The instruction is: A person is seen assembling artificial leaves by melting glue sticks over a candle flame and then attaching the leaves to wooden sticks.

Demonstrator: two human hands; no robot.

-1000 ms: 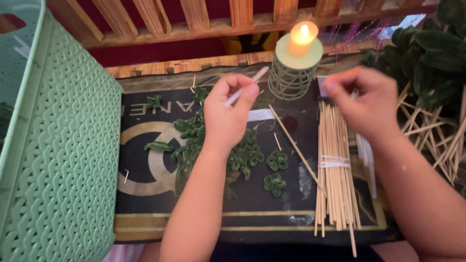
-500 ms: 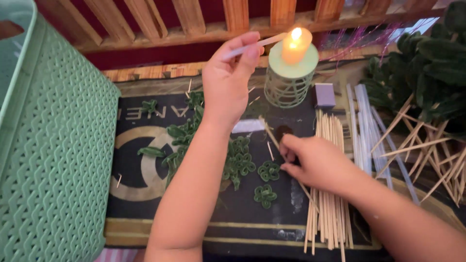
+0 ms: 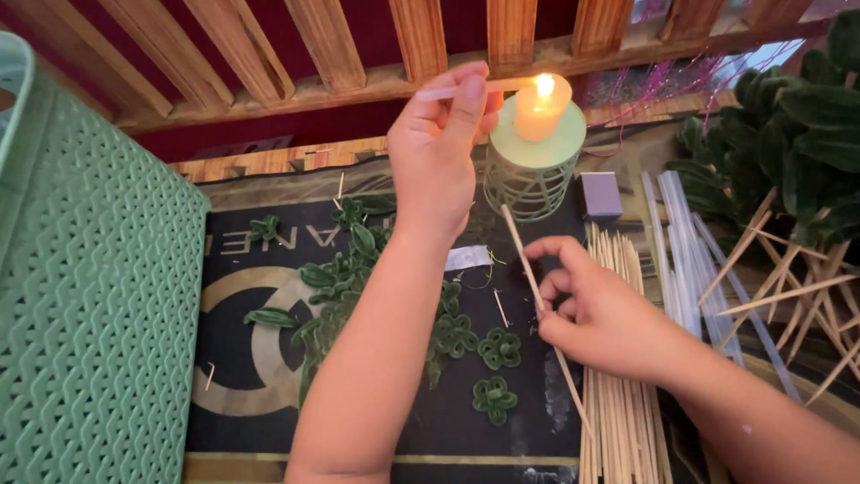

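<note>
the lit candle (image 3: 540, 109) sits on a pale green wire stand (image 3: 532, 175), and everything here is placed from it. the left hand (image 3: 441, 152) is raised just left of the flame, pinching a thin clear stick (image 3: 466, 89) between thumb and fingers; the stick lies almost level, its long axis running left to right, its far end pointing into the flame. below and slightly right of the candle, the right hand (image 3: 602, 314) grips a single wooden skewer (image 3: 536, 291) that runs diagonally, upper tip aimed up toward the stand's base, lower end pointing down and right. right under that hand, below the candle, lies a bundle of skewers (image 3: 620, 403) lengthwise toward the viewer. small green leaf pieces (image 3: 488, 350) are scattered on the dark mat (image 3: 269, 376) below-left of the candle. far left stands a green woven basket (image 3: 81, 314).
</note>
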